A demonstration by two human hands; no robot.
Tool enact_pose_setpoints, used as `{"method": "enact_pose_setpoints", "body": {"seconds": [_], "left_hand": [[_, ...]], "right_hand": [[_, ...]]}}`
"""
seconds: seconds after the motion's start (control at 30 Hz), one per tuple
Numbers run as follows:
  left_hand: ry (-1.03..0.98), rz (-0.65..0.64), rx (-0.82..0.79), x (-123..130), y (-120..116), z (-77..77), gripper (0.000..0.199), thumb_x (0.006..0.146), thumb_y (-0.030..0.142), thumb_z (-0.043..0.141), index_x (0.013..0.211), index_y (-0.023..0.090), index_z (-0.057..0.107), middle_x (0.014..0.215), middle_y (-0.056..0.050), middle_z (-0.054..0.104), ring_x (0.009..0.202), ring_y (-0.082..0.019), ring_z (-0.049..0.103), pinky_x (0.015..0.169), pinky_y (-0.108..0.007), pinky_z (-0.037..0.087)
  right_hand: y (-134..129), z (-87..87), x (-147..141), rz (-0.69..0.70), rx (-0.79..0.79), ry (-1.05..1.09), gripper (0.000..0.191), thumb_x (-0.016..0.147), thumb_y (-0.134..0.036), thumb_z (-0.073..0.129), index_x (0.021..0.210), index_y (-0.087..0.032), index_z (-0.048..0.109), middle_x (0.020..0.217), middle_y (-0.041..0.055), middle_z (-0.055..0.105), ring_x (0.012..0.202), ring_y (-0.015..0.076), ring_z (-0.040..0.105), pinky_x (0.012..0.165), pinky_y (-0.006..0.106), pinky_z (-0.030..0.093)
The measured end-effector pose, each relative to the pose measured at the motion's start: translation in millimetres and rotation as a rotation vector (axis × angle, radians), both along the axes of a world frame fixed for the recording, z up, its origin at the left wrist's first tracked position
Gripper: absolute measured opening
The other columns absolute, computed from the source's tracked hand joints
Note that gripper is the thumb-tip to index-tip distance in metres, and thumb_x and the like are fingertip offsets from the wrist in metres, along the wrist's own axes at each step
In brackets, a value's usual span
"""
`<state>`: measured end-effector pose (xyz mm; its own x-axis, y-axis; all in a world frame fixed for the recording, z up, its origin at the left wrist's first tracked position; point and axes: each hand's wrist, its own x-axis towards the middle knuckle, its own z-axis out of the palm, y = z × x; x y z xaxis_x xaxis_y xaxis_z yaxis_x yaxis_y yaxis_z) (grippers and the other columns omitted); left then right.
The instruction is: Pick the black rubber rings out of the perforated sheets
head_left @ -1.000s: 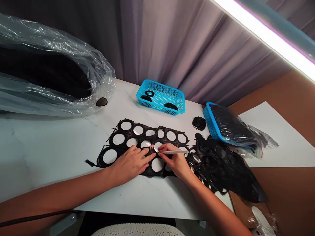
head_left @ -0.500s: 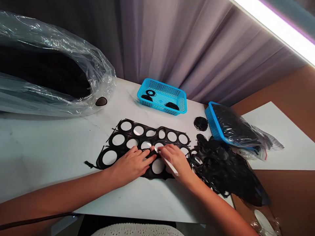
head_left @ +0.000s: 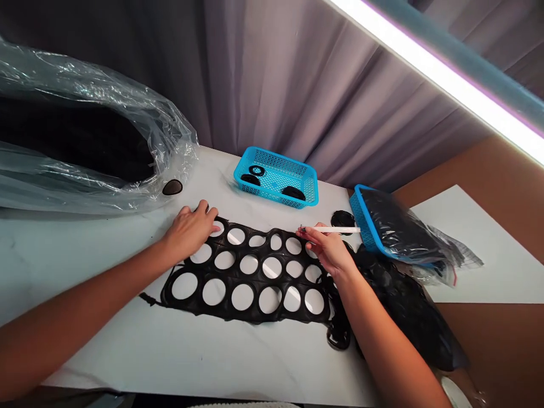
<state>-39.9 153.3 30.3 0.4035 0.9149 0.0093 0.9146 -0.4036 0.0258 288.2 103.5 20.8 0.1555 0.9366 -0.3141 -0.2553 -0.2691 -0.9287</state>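
Black sheet [head_left: 257, 280] lies flat, left hand [head_left: 193, 228] at its corner.

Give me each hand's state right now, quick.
Left hand: at the far left corner of the holed black sheet; grip cannot be told.
Right hand: closed, holding a slim white tool.

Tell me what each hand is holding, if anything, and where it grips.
Right hand: slim white tool, held near its dark end. Left hand: at the far left corner of the black holed sheet; whether it grips cannot be told.
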Motion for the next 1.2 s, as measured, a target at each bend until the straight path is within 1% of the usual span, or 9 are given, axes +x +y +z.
{"method": "enact_pose_setpoints", "body": {"seconds": [0.13,0.23,0.33,0.4,0.5,0.63,0.73,0.87,1.2], "left_hand": [[0.002,-0.024,-0.090,-13.2,24.4,-5.3,0.013,0.098,0.020,0.048,0.095,0.016,0.060,0.101,-0.008,0.058,0.072,-0.018,0.057,0.077,-0.032,0.039],[-0.001,-0.025,-0.108,-18.5,26.4,-6.6,0.016,0.097,0.012,0.043,0.092,0.017,0.057,0.094,-0.005,0.061,0.074,-0.018,0.059,0.078,-0.031,0.038],[0.014,0.021,-0.061,-21.5,23.5,-3.6,0.018,0.098,0.011,0.039,0.096,0.014,0.057,0.092,-0.007,0.063,0.076,-0.022,0.060,0.078,-0.035,0.037],[0.034,0.057,-0.018,-18.8,18.1,-0.4,0.018,0.100,0.016,0.040,0.099,0.011,0.058,0.094,-0.011,0.063,0.074,-0.024,0.059,0.077,-0.038,0.037],[0.042,0.016,0.051,-1.3,1.6,2.7,0.020,0.102,0.022,0.043,0.107,0.011,0.059,0.103,-0.012,0.062,0.078,-0.025,0.060,0.079,-0.040,0.037],[-0.056,-0.361,0.043,36.5,-30.1,-4.6,0.023,0.098,0.010,0.046,0.111,0.020,0.063,0.101,-0.006,0.063,0.080,-0.021,0.059,0.077,-0.034,0.038],[-0.074,-0.474,0.038,54.8,-47.3,-17.7,0.038,0.092,-0.001,0.047,0.119,0.020,0.063,0.106,-0.007,0.065,0.078,-0.019,0.059,0.076,-0.033,0.040],[-0.048,-0.525,0.127,58.2,-54.0,-30.8,0.048,0.089,-0.005,0.041,0.129,0.016,0.059,0.124,-0.015,0.062,0.084,-0.020,0.063,0.083,-0.036,0.042],[-0.001,-0.502,0.168,56.5,-55.8,-34.0,0.055,0.090,-0.003,0.040,0.137,0.019,0.056,0.133,-0.020,0.058,0.085,-0.022,0.066,0.083,-0.037,0.043]], "right_hand": [[10.5,-5.0,-4.9,-0.087,-0.097,0.336,0.031,0.066,-0.009,0.085,0.069,-0.020,0.056,0.085,0.0053,0.074,0.096,0.0198,0.074,0.051,0.013,0.055],[17.1,-9.0,-7.2,-0.111,-0.109,0.397,0.030,0.068,-0.005,0.082,0.069,-0.021,0.057,0.081,0.0032,0.073,0.094,0.0174,0.074,0.067,0.018,0.062],[16.4,-12.5,-14.1,-0.044,-0.078,0.379,0.030,0.067,-0.012,0.084,0.068,-0.022,0.056,0.082,0.0021,0.073,0.097,0.0186,0.073,0.084,0.027,0.061],[12.0,-15.2,-20.3,0.073,-0.020,0.245,0.032,0.069,-0.022,0.085,0.066,-0.022,0.054,0.088,0.0036,0.075,0.096,0.0193,0.070,0.086,0.031,0.058],[2.6,-19.8,-29.2,0.259,0.084,-0.162,0.025,0.077,-0.032,0.079,0.070,-0.022,0.057,0.096,0.0049,0.075,0.086,0.0183,0.065,0.078,0.033,0.052],[-5.8,-23.8,-36.6,0.413,0.209,-0.528,0.015,0.086,-0.033,0.067,0.078,-0.020,0.063,0.096,0.0050,0.071,0.085,0.0194,0.061,0.076,0.033,0.046],[-6.7,-25.4,-38.2,0.450,0.250,-0.593,0.017,0.088,-0.032,0.064,0.076,-0.021,0.060,0.096,0.0048,0.069,0.085,0.0197,0.061,0.076,0.033,0.045],[-6.2,-26.8,-37.9,0.479,0.279,-0.632,0.016,0.089,-0.031,0.062,0.077,-0.021,0.058,0.096,0.0045,0.067,0.087,0.0201,0.061,0.077,0.033,0.045],[-12.0,-21.5,-42.5,0.512,0.454,-0.829,0.019,0.091,-0.022,0.060,0.074,-0.024,0.052,0.094,0.0058,0.067,0.089,0.0227,0.061,0.080,0.036,0.046]]}}
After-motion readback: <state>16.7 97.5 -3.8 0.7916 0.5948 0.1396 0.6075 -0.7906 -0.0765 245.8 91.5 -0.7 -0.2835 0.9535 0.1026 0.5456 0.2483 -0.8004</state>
